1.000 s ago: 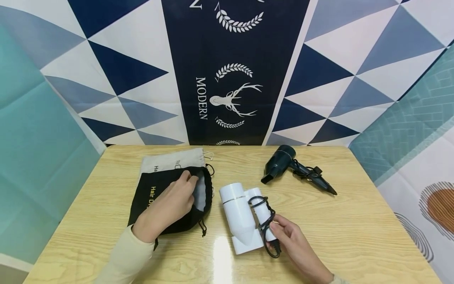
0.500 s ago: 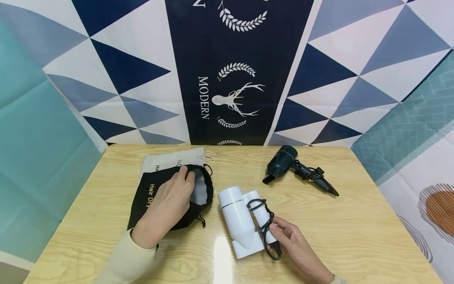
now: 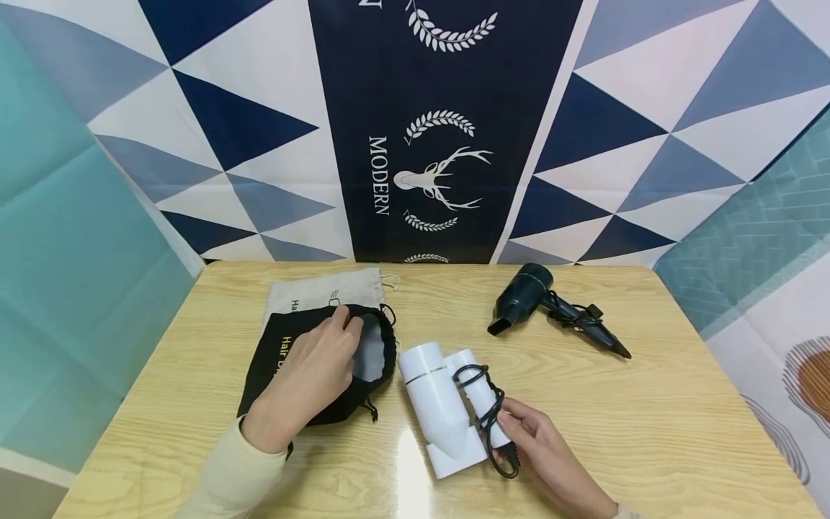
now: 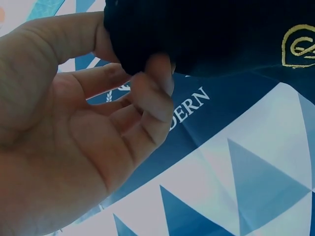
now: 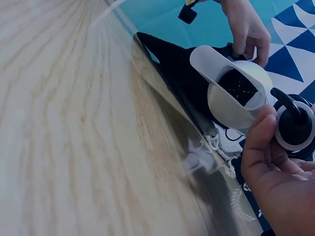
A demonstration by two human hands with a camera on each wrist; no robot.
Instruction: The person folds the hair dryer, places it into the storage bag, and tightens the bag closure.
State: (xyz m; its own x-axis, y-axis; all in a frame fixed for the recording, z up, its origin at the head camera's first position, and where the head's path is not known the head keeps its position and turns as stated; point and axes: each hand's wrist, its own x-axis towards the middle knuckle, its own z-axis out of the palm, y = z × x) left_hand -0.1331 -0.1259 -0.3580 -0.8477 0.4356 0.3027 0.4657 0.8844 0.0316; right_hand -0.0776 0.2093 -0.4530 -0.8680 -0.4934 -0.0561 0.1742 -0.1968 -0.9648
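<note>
My left hand (image 3: pixel 319 364) pinches the upper edge of a black drawstring pouch (image 3: pixel 261 367) with gold lettering, and its mouth gapes toward the right. In the left wrist view, thumb and fingers close on the dark cloth (image 4: pixel 216 37). My right hand (image 3: pixel 541 440) grips the folded handle of a white hair dryer (image 3: pixel 433 396), low on the handle where the black cord (image 3: pixel 489 411) is wound round it. The right wrist view shows the dryer's flat nozzle (image 5: pixel 209 61) pointing at the camera, with the pouch close behind it.
Partly under the black pouch lies a light grey cloth pouch (image 3: pixel 350 287) with a white drawstring. A dark hair dryer (image 3: pixel 521 295), its cord wrapped round the handle, lies at the back right of the wooden table (image 3: pixel 648 432). A patterned cloth wall (image 3: pixel 272 144) rises behind the table.
The white dryer has come slightly nearer the pouch in my right hand. My left hand has shifted a little along the pouch's rim, and the mouth gapes wider. The view has turned slightly left.
</note>
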